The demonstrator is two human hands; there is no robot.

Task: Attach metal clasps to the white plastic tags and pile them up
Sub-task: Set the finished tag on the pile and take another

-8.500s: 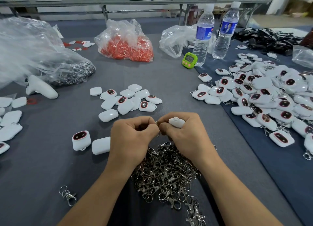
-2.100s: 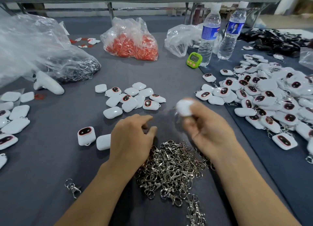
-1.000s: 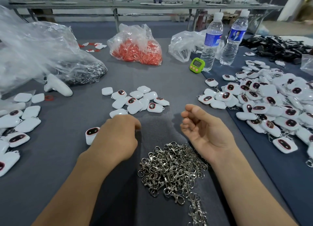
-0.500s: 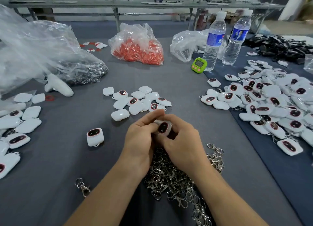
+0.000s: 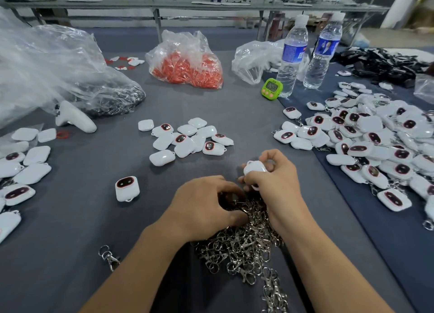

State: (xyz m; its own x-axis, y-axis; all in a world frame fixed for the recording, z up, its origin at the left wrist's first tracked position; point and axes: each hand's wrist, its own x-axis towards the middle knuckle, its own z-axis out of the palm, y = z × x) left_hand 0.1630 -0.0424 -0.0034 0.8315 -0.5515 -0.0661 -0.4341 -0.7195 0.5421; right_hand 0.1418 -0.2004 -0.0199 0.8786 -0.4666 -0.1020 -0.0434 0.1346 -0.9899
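My right hand [image 5: 274, 183] grips a white plastic tag [image 5: 254, 168], plain back up, just above the heap of metal clasps [image 5: 244, 244]. My left hand [image 5: 206, 204] lies on the top of that heap with its fingers curled into the clasps; whether it pinches one is hidden. A small cluster of loose tags [image 5: 187, 140] sits beyond the hands. One single tag [image 5: 126, 188] stands to the left. A big pile of tags with clasps [image 5: 375, 143] covers the right side.
More tags [image 5: 21, 167] lie at the left edge, one stray clasp [image 5: 109, 257] near my left forearm. At the back are clear plastic bags [image 5: 54, 70], a bag of red parts [image 5: 187, 63], a green timer [image 5: 271, 89], two water bottles [image 5: 292, 54] and a white controller [image 5: 75, 119].
Half a second ago both hands held one tag together, face up. Now my right hand alone holds it, turned back up, and my left hand has dropped onto the clasp heap.
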